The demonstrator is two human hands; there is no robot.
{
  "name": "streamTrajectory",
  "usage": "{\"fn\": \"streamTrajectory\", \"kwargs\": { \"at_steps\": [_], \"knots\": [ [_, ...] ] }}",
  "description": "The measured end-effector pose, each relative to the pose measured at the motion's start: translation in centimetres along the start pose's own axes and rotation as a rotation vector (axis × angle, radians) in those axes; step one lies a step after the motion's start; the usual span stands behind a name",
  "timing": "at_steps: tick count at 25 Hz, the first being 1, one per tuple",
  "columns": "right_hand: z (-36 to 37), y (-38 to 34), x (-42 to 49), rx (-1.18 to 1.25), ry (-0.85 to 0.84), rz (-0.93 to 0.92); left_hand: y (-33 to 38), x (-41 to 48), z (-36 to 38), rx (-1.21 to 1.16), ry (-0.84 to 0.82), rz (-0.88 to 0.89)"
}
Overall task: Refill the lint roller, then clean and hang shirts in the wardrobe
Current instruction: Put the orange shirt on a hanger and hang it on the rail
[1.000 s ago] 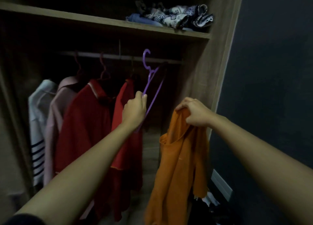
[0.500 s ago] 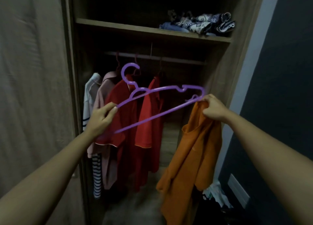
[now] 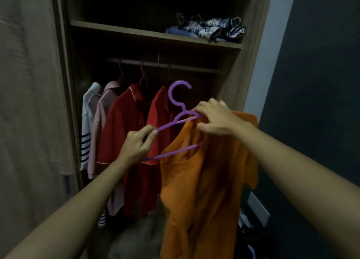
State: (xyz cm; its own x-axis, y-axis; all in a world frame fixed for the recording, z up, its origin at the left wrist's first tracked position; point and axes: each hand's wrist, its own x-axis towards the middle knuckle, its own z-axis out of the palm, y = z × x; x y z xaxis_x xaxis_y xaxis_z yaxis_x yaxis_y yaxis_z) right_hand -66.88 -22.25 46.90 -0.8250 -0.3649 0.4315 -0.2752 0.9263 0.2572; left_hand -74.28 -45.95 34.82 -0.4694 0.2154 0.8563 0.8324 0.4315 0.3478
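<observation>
In front of the open wardrobe I hold an orange shirt [image 3: 204,180] and a purple plastic hanger [image 3: 176,95]. My left hand [image 3: 138,143] pinches the hanger's left arm. My right hand [image 3: 216,120] grips the shirt's collar at the hanger's neck. The hanger's right half sits inside the shirt's neck opening, and its hook points up, below the rail [image 3: 187,66]. No lint roller is in view.
Four shirts hang on the rail: white striped [image 3: 87,110], pink [image 3: 101,122] and two red [image 3: 124,134]. Folded clothes [image 3: 206,30] lie on the upper shelf. A wardrobe door [image 3: 29,103] stands at left, a dark wall [image 3: 321,83] at right, with clutter on the floor.
The hanger has come down and to the right, with its right end now inside the orange shirt's neck. My right hand shifted from the hanger's tip onto the collar; the view dropped slightly.
</observation>
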Motion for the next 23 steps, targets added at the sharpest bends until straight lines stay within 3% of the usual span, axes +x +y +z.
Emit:
{"fn": "streamTrajectory", "kwargs": {
  "at_steps": [3, 5, 7, 9, 11, 14, 18, 19, 21, 23],
  "knots": [
    [0.0, 1.9, -1.7, -0.335, 0.314, -0.119, 1.1, -0.1, 0.6, -0.098, 0.064, -0.050],
    [0.1, 2.8, -2.4, -0.317, 0.357, -0.135, 2.2, -0.1, 1.1, -0.006, 0.116, -0.052],
    [0.2, 3.3, -2.6, -0.284, 0.366, -0.168, 3.2, -0.6, 2.1, 0.201, 0.285, -0.045],
    [0.6, 3.6, -2.7, -0.283, 0.391, -0.202, 5.2, -2.7, 4.1, 0.159, 0.422, -0.034],
    [0.9, 3.4, -2.9, -0.271, 0.428, -0.224, 7.2, -6.3, 6.8, 0.089, 0.268, 0.036],
    [0.3, 3.4, -2.7, -0.248, 0.469, -0.240, 7.5, -9.2, 9.6, 0.065, -0.250, -0.136],
    [-0.7, 4.3, -3.1, -0.255, 0.538, -0.215, 5.3, -8.3, 10.9, 0.001, -0.588, -0.166],
    [-0.9, 4.6, -3.5, -0.261, 0.537, -0.214, 4.5, -8.0, 10.8, -0.090, -0.654, -0.197],
    [-0.8, 5.8, -4.7, -0.274, 0.512, -0.212, 2.6, -7.8, 9.9, -0.298, -0.622, -0.291],
    [-0.1, 7.7, -6.4, -0.302, 0.450, -0.202, 0.1, -7.5, 8.1, -0.298, -0.617, -0.295]
  ]
}}
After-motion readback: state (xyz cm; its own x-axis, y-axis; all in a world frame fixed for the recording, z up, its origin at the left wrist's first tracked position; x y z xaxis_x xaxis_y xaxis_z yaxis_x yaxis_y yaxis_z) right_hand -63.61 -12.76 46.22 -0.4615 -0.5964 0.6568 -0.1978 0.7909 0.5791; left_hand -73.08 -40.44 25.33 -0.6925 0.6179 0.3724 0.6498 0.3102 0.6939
